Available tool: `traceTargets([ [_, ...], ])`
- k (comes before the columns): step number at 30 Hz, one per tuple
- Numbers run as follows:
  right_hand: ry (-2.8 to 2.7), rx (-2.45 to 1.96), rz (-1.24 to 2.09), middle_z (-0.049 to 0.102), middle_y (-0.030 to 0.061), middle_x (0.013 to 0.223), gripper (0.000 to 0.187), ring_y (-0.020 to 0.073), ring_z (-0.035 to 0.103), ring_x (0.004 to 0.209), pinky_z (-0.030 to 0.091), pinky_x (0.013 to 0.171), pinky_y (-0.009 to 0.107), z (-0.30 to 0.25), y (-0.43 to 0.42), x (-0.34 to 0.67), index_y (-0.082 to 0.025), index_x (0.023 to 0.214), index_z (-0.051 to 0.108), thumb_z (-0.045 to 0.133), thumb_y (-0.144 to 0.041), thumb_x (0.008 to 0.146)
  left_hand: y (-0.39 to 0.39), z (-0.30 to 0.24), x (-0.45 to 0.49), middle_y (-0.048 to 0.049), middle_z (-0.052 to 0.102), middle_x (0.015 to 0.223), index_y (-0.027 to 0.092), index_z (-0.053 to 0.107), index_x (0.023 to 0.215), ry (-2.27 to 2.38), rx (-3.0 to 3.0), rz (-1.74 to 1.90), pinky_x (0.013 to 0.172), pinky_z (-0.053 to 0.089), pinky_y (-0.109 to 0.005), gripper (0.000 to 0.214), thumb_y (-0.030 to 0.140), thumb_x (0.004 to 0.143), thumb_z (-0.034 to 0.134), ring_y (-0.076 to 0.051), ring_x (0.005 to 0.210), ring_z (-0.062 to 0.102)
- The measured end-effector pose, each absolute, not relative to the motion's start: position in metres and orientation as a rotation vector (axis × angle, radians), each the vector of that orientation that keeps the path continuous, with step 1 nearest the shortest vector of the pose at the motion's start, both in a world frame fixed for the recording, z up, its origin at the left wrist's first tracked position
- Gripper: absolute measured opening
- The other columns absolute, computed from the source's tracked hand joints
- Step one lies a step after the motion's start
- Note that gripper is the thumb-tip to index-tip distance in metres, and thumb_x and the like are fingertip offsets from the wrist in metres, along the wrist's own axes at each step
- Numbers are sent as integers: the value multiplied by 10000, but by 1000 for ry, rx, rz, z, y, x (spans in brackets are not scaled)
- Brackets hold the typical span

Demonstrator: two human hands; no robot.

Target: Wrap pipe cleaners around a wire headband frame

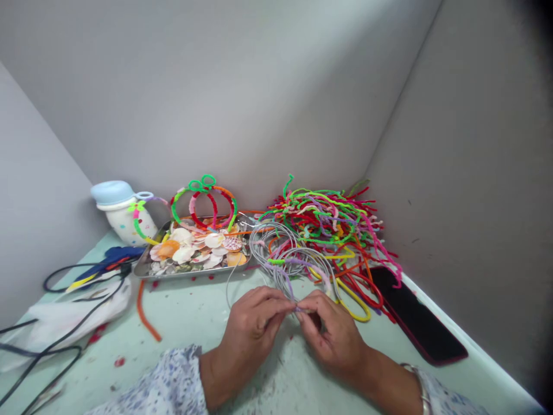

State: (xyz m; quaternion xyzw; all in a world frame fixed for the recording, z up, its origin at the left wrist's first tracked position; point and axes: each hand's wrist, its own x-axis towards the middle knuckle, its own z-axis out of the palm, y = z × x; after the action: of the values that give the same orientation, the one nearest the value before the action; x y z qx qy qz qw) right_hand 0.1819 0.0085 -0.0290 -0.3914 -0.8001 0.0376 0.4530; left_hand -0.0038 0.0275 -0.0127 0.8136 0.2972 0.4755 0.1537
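My left hand [254, 320] and right hand [333, 331] nearly meet, both pinching a purple-and-green pipe-cleaner loop [298, 263] just in front of the coiled grey wire [254, 246]. A metal tray [173, 276] of seashells [215, 240] lies beyond, leftward.

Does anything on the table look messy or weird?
Yes, one orange fuzzy stem lies alone in front of the shell tray, apart from the tangled pile. Red bits also dot the table; I can't tell whether they're stains or scraps.
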Motion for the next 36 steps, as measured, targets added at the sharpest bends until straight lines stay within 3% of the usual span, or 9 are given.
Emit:
traceTargets([
  [17,-1978,-1009,38,565,8,727,58,135,582,604,458,545,227,-29,10,182,-184,932,537,479,-178,925,28,-12,-5,-55,732,888,197,701,978,855,2456,1404,695,529,-304,161,107,872,621,-175,785,659],
  [36,-2004,-1010,15,580,8,730,72,125,575,576,445,532,223,-33,11,183,-186,933,546,475,-178,925,28,-13,-3,-63,675,878,173,640,968,932,2489,1195,721,502,-317,132,151,942,513,-190,810,608],
])
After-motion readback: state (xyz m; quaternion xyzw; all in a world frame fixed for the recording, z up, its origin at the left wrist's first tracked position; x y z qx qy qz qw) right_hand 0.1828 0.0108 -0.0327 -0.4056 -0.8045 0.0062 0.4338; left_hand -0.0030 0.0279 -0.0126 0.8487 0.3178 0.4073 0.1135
